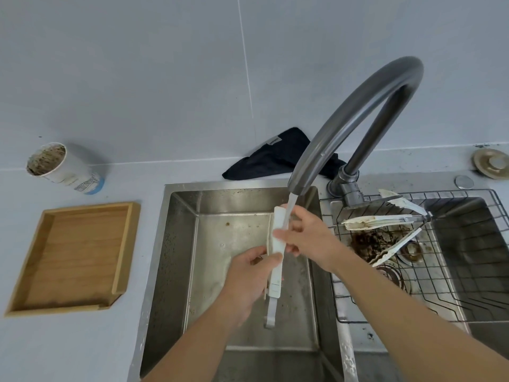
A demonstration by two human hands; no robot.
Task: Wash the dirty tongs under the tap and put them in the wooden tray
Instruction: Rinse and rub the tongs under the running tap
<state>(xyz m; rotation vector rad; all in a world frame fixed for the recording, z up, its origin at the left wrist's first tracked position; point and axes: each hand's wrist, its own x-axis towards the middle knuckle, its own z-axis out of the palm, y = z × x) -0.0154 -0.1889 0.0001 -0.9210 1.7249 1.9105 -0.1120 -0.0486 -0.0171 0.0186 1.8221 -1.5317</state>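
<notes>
While water runs, the left hand [249, 274] grips the long white plastic tongs [277, 250] mid-handle, tips up under the grey curved tap [355, 111]. Right hand [305, 234] pinches the tips; the shallow wooden tray [121, 252] sits left, so left hand's closer.

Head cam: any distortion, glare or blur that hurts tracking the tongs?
Head view: wide-angle bend curves the sink edges; soft even light, mild sheen on the tap; tongs and both hands, left and right, slightly soft.

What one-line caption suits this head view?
Both hands, left and right, hold white tongs under the running tap; wooden tray waits left of the sink.
</notes>
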